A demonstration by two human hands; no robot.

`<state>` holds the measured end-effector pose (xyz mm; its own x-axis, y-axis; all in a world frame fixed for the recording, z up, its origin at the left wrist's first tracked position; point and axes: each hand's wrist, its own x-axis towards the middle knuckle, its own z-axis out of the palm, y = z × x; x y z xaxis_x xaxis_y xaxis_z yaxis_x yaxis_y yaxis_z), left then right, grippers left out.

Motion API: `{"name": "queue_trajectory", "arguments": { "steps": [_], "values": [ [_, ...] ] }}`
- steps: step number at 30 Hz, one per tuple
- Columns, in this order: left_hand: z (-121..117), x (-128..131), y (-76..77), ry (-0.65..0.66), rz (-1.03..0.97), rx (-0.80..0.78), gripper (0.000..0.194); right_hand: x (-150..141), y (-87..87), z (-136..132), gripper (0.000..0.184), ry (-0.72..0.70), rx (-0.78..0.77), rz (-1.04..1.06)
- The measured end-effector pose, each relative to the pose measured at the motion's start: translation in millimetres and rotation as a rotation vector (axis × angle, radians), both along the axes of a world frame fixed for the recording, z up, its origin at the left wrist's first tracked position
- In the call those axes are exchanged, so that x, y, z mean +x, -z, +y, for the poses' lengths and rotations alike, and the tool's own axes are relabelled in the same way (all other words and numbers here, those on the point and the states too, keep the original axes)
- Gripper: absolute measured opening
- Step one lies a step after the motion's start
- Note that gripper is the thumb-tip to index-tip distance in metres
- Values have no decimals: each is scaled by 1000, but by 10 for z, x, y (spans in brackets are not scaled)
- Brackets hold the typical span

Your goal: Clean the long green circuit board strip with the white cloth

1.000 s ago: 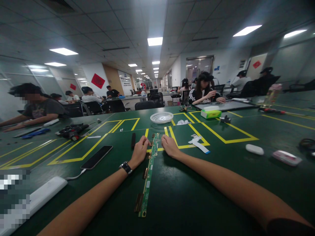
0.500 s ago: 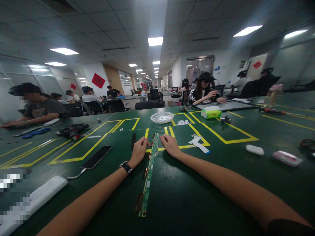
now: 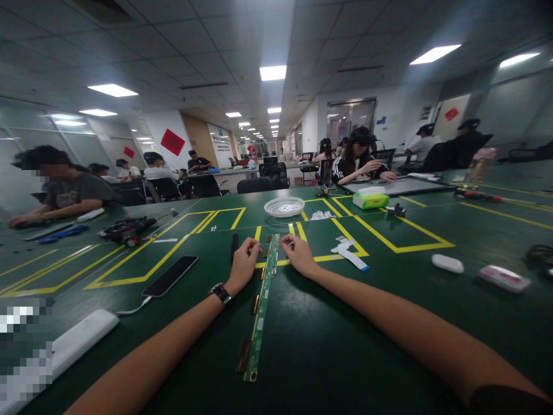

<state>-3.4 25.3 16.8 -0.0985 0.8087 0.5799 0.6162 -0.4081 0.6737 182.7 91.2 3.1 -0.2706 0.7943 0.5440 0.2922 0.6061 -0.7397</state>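
A long, narrow green circuit board (image 3: 260, 323) lies lengthwise before me on the green table. Several copper-brown flex tabs (image 3: 255, 304) stick out along its left edge. My left hand (image 3: 244, 260), with a dark watch on the wrist, rests beside the far end of the board on the left. Its fingers are curled in, and I see nothing in them. On the opposite side, my right hand (image 3: 298, 255) is also closed loosely, thumb near the fingertips, with nothing visible between them. Both hands look apart from the board.
Beyond the board stands a white woven basket (image 3: 284, 207). White ribbon cables (image 3: 352, 255) lie to the right, near a white case (image 3: 447, 264). Left are a phone (image 3: 170, 276), a power strip (image 3: 82, 334), a black bar (image 3: 234, 248) and a power drill (image 3: 128, 230). Co-workers sit around.
The fingers of both my hands have loosened and lifted slightly from tighter fists. The circuit board has not moved.
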Motion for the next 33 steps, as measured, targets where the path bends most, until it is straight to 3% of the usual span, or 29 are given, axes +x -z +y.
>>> {"name": "queue_trajectory", "arguments": {
  "steps": [15, 25, 33],
  "values": [
    [3, 2, 13, 10, 3, -9, 21, 7, -8, -45, 16, 12, 14, -10],
    [-34, 31, -16, 42, -8, -10, 24, 17, -51, -72, 43, -8, 9, -52],
    [-15, 32, -11, 32, -20, 1, 24, 16, -42, -59, 25, -56, -61, 4]
  ]
}}
